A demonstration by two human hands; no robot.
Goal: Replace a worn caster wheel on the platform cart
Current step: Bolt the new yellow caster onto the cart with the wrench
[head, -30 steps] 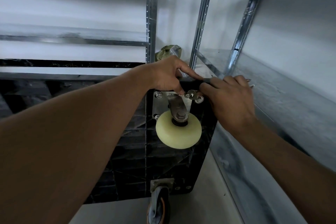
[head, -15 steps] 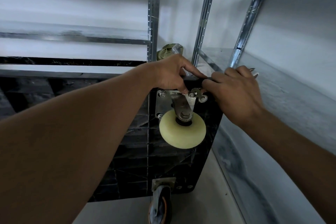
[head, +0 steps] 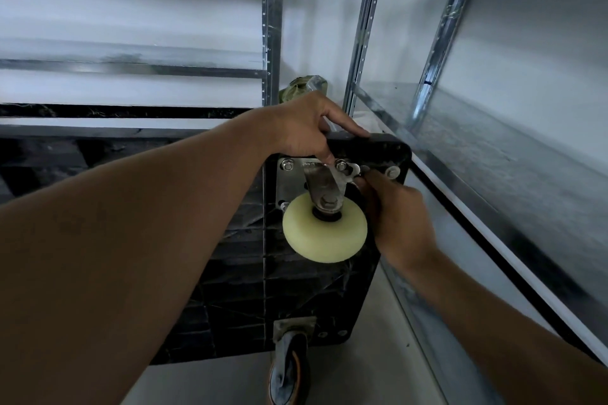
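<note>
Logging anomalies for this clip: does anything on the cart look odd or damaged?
The two casters do not match: the upper wheel is clean cream, the lower wheel dark with an orange edge. The cart stands on edge; nothing looks broken.

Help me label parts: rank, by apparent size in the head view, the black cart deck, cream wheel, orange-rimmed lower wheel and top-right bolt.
black cart deck
cream wheel
orange-rimmed lower wheel, edge-on and cut off, so unsure
top-right bolt
</note>
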